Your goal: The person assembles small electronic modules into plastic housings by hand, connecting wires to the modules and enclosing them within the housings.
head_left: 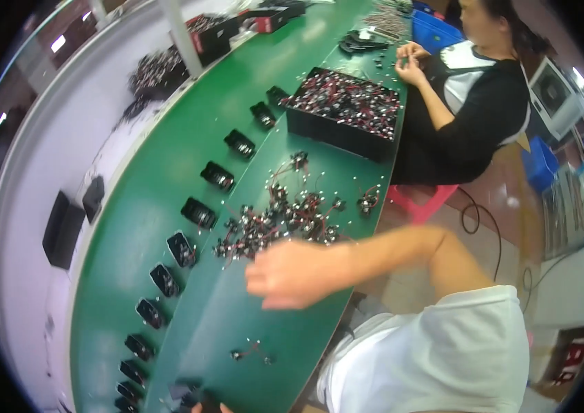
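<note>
My right hand (299,272) is over the table beside the near edge of a pile of small wired parts (285,220) with red and black leads. Its fingers are curled and blurred, so anything in them stays hidden. At the bottom edge, only fingertips of my left hand (213,408) show. They are closed around a dark plastic housing (187,392), which is blurred and partly cut off. One loose wired part (252,352) lies between my hands. Along the left runs a row of black housings, among them one with a pale rim (181,248).
A black bin (340,135) heaped with wired parts stands beyond the pile. Across the green table (209,310), a co-worker (471,103) sits at the far right, hands together over small parts. A pink stool (426,201) and a cable are on the floor.
</note>
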Available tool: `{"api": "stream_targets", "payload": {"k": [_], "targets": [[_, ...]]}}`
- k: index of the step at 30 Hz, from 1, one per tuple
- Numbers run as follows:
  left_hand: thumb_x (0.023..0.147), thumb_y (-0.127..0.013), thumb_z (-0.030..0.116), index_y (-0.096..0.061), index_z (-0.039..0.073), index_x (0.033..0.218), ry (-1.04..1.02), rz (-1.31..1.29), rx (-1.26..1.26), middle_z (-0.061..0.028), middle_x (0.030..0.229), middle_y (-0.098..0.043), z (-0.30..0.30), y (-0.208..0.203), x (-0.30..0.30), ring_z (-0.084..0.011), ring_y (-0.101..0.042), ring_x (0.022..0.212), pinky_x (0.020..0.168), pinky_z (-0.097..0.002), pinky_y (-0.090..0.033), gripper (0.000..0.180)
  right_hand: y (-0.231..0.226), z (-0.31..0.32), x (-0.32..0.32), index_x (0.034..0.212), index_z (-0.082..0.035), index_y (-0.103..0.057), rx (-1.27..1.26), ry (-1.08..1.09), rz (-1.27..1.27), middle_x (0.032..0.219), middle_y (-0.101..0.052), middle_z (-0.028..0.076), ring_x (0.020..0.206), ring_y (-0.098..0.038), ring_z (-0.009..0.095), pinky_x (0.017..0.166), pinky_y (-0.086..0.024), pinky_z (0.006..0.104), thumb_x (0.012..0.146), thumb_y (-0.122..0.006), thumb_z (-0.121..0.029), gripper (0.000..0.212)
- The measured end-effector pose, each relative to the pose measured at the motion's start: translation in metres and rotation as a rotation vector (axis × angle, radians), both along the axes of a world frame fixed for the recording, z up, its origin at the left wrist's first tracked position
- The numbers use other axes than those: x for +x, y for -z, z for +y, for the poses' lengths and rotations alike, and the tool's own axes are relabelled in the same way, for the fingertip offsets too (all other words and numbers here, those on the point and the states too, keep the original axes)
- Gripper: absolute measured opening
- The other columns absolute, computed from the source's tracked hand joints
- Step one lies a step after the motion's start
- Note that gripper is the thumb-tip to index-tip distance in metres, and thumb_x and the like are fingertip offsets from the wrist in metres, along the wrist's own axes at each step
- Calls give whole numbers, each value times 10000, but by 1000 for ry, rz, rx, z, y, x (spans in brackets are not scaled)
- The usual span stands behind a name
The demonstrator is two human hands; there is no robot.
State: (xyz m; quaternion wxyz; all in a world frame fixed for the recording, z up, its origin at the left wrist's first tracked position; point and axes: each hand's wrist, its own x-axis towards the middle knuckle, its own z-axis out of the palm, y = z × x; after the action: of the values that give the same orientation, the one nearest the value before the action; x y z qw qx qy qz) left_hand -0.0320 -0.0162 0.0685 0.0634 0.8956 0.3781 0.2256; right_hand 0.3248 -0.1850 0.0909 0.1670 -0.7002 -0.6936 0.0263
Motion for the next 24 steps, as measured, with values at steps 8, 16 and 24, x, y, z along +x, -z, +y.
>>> {"api": "stream_targets", "payload": {"k": [8, 16, 24], "targets": [[812, -758, 236, -649, 23, 1100, 86, 66, 89, -207, 1177, -586, 3, -3, 2, -402, -545, 1114, 982, -481, -431, 375, 54, 27, -130, 1176, -43, -583, 98, 7, 494, 1355, -459, 177, 1061, -529, 312, 848, -507, 431, 730, -821, -306, 570], [752, -800, 151, -629, 10, 1008, 57, 38, 57, -220, 1264, -545, 1, -4, 5, -399, -523, 1169, 1003, -477, -418, 338, 98, 39, -130, 1066, -51, -634, 211, -55, 538, 1310, -476, 131, 1044, -509, 294, 885, -492, 419, 756, -770, -130, 347], [748, -785, 113, -572, 0, 941, 69, -23, -100, -221, 1268, -539, -15, -10, 16, -401, -551, 1113, 947, -455, -455, 309, 71, 21, -113, 1127, -71, -605, 361, 182, 426, 1218, -495, 106, 1026, -540, 265, 865, -506, 402, 804, -736, -112, 351]]}}
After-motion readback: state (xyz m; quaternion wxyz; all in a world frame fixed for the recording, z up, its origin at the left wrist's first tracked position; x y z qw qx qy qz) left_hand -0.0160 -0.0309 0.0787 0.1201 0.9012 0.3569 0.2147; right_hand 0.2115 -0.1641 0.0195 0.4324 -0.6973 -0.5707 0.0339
